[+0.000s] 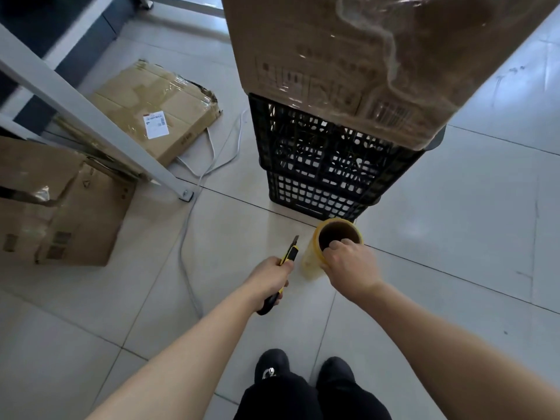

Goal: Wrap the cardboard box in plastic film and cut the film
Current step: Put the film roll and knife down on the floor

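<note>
A tall cardboard box (pixel 318 56) covered in shiny plastic film stands on stacked black plastic crates (pixel 321 165). In front of the crates a yellowish film roll (pixel 315 253) stands upright on the floor, its brown core open at the top. My right hand (pixel 351 265) grips the roll's rim, with the thumb hooked inside the core. My left hand (pixel 269 280) holds a yellow-and-black utility knife (pixel 289 256), blade pointing away from me, just left of the roll.
A flattened carton (pixel 157 116) and a crumpled box (pixel 57 207) lie on the tiled floor at left, beside a slanted grey metal frame leg (pixel 91 122). A grey cable (pixel 188 244) trails across the tiles. My black shoes (pixel 303 371) stand below.
</note>
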